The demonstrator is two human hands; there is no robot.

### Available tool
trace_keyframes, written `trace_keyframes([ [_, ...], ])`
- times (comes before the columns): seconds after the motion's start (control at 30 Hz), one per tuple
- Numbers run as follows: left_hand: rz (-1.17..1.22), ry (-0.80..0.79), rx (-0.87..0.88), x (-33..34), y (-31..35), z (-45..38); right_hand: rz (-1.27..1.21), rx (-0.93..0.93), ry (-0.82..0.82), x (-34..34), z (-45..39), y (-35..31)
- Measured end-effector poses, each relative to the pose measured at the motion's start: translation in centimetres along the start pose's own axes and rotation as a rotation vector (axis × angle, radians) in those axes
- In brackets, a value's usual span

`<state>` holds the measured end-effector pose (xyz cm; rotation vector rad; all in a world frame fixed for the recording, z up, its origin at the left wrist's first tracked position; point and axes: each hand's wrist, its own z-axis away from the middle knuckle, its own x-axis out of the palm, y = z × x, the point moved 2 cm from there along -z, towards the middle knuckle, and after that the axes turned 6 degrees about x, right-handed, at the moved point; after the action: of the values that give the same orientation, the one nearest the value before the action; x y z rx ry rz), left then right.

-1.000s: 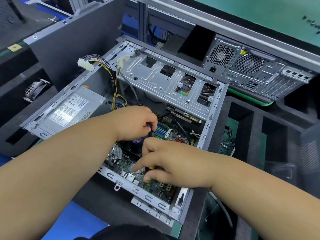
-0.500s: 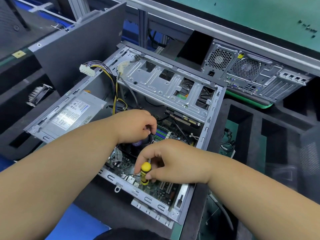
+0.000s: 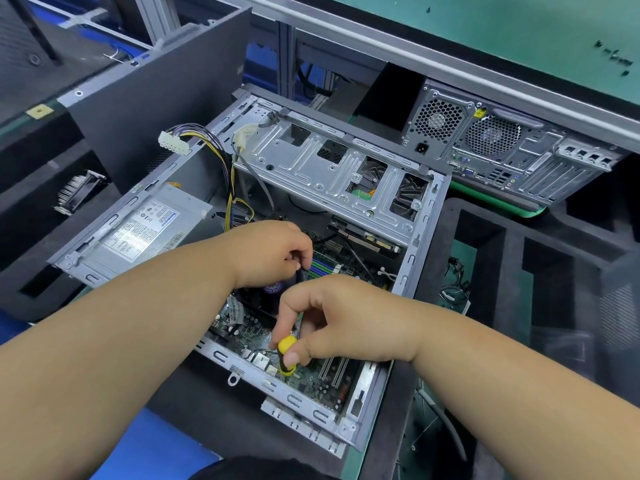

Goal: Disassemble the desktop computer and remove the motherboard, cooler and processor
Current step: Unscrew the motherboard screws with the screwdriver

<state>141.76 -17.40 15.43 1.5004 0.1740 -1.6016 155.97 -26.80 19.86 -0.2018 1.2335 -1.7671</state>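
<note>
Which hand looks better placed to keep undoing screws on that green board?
The right hand: it already pinches the yellow screwdriver over the motherboard. The left hand grips something dark by the cooler.

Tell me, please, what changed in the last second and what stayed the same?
The right hand rolled, bringing the yellow screwdriver handle, first hidden under the fingers, into view, pinched upright over the motherboard. The left hand kept its grip on something dark beside the cooler. Case and power supply stayed put.
</note>
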Motion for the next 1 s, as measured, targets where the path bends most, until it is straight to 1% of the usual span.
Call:
trace_keyframes([
  [0.27,0.016,0.014,-0.008,0.05,0.03,0.02,-0.042,0.018,-0.009,0.08,-0.05,0.08],
  [0.43,0.028,0.007,-0.005,0.04,0.03,0.00,0.032,-0.025,-0.006,0.18,0.01,-0.37],
  [0.6,0.032,0.002,-0.004,0.01,0.04,0.05,-0.080,-0.004,-0.015,0.26,-0.05,-0.41],
  [0.8,0.014,0.002,-0.010,-0.06,0.14,0.06,0.004,-0.004,0.001,0.07,-0.11,-0.34],
  [1.0,0.021,0.000,-0.005,0.02,0.07,0.07,-0.015,-0.015,-0.025,0.16,-0.03,-0.26],
])
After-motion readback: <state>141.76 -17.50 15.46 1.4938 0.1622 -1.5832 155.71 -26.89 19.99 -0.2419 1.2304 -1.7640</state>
